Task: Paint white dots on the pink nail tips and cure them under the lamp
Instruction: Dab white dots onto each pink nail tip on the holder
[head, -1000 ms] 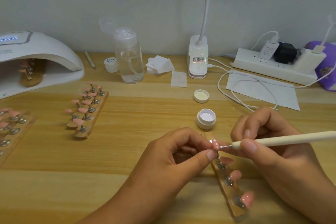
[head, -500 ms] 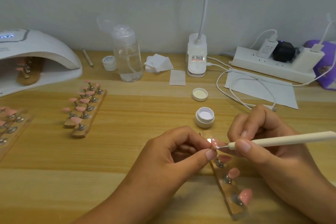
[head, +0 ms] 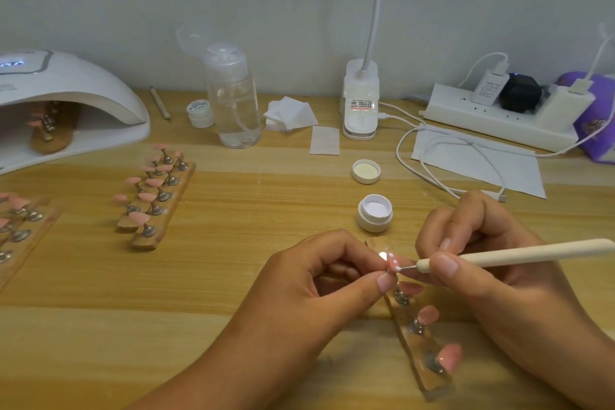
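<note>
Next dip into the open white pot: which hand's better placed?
Right. The right hand grips the dotting tool, and the pot sits just beyond it. The left hand pinches the pink nail tip.

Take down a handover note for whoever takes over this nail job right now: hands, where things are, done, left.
Left hand pinches the pink nail tip over the holder strip.
Right hand holds the dotting pen, point on that tip.
Open white gel jar sits behind the hands.
Done: some white dots on this tip; another strip is in the cure lamp.
Left: three plain tips on this strip, then curing.
</note>
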A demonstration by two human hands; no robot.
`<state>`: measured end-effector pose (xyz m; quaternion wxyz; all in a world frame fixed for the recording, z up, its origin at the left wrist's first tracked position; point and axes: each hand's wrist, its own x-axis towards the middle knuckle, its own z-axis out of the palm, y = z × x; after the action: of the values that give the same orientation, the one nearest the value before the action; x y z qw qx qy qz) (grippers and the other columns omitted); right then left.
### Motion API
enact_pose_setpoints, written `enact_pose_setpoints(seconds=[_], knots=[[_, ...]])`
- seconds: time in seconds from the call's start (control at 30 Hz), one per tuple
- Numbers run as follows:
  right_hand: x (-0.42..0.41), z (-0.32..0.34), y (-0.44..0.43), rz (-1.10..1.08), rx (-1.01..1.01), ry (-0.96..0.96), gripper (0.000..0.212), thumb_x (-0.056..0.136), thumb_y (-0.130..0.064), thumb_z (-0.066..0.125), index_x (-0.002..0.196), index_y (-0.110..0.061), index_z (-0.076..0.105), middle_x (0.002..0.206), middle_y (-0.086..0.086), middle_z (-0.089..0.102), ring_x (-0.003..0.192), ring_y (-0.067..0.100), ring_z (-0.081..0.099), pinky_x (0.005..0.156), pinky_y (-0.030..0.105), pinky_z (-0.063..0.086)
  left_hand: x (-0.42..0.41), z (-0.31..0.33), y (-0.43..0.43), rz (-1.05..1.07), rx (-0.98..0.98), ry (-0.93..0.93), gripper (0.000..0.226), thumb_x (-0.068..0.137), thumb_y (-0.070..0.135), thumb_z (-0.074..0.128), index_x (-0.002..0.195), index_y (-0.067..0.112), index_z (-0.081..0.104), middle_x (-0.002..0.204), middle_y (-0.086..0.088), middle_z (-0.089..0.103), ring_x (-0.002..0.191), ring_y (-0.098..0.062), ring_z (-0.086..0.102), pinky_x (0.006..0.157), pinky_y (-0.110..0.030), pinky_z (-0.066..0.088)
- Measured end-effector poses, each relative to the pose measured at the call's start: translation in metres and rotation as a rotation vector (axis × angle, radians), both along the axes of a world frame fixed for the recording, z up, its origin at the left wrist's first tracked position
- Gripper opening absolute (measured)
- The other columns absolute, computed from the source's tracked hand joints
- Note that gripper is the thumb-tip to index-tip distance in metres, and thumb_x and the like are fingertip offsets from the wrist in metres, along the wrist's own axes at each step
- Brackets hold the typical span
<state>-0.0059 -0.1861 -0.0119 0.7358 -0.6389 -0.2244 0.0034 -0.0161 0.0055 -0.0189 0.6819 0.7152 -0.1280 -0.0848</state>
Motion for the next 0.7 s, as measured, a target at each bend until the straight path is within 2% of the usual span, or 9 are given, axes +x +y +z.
enact_pose_setpoints(seconds=[0.1,0.23,0.33,0.43,0.57,0.63,0.7], knots=[[-0.0002,0.001,0.0006,0.014,-0.005,0.01,0.024,0.077,-0.031,0.077,0.076,-0.022,0.055,0.071,-0.004,0.06,0.063,0.007,0.056,0.056,0.015,0.051,0.0002,-0.0002,-0.0002,0.002,0.002,-0.002,0.006,0.072,0.029,0.074,0.076,0.026,0.072,0.082,0.005,0.071,0.076,-0.005,0.064,0.069,-0.016,0.048],[-0.0004,0.0001,0.0001,0.012,0.0,-0.001,0.013,0.078,-0.017,0.067,0.074,-0.022,0.055,0.07,-0.005,0.06,0.061,0.006,0.057,0.054,0.015,0.05,0.0009,-0.0008,0.0005,-0.001,-0.001,-0.006,0.01,0.071,0.034,0.074,0.077,0.027,0.072,0.083,0.005,0.071,0.077,-0.004,0.064,0.069,-0.015,0.048],[0.0001,-0.0004,-0.0005,0.012,-0.002,0.009,0.015,0.078,-0.019,0.069,0.075,-0.022,0.055,0.071,-0.004,0.059,0.061,0.008,0.056,0.053,0.017,0.05,0.0008,-0.0013,0.0008,-0.011,-0.01,-0.013,0.013,0.069,0.039,0.073,0.077,0.029,0.072,0.08,0.008,0.07,0.076,-0.003,0.063,0.069,-0.014,0.047],[-0.0002,0.0003,-0.0007,0.006,-0.025,0.015,0.024,0.077,-0.031,0.077,0.076,-0.022,0.055,0.072,-0.003,0.059,0.063,0.009,0.056,0.054,0.017,0.05,0.0005,-0.0024,0.0003,-0.015,-0.021,-0.009,0.016,0.068,0.042,0.072,0.077,0.029,0.072,0.079,0.009,0.07,0.075,-0.002,0.062,0.068,-0.014,0.047],[-0.0005,-0.0002,-0.001,-0.014,-0.034,0.036,0.021,0.075,-0.026,0.076,0.074,-0.022,0.055,0.071,-0.003,0.059,0.062,0.008,0.055,0.054,0.021,0.051,0.0005,-0.004,0.0008,-0.011,-0.033,-0.011,0.017,0.067,0.041,0.072,0.077,0.028,0.072,0.08,0.008,0.07,0.075,-0.002,0.063,0.069,-0.014,0.047],[0.0003,0.0003,0.0,-0.003,-0.028,0.065,0.029,0.072,-0.036,0.081,0.073,-0.021,0.056,0.071,-0.002,0.059,0.063,0.011,0.055,0.061,0.024,0.054,-0.0001,-0.0038,0.0007,-0.003,-0.035,-0.016,0.017,0.066,0.042,0.072,0.078,0.029,0.073,0.081,0.006,0.071,0.076,-0.003,0.064,0.069,-0.015,0.048],[0.0035,0.0017,-0.0006,0.002,0.084,0.161,0.028,0.068,-0.027,0.082,0.07,-0.017,0.057,0.069,0.0,0.056,0.062,0.011,0.055,0.068,0.029,0.057,0.0003,-0.0016,0.0008,0.039,-0.073,-0.021,0.018,0.065,0.04,0.074,0.08,0.029,0.074,0.083,0.005,0.073,0.076,-0.003,0.064,0.067,-0.015,0.049]])
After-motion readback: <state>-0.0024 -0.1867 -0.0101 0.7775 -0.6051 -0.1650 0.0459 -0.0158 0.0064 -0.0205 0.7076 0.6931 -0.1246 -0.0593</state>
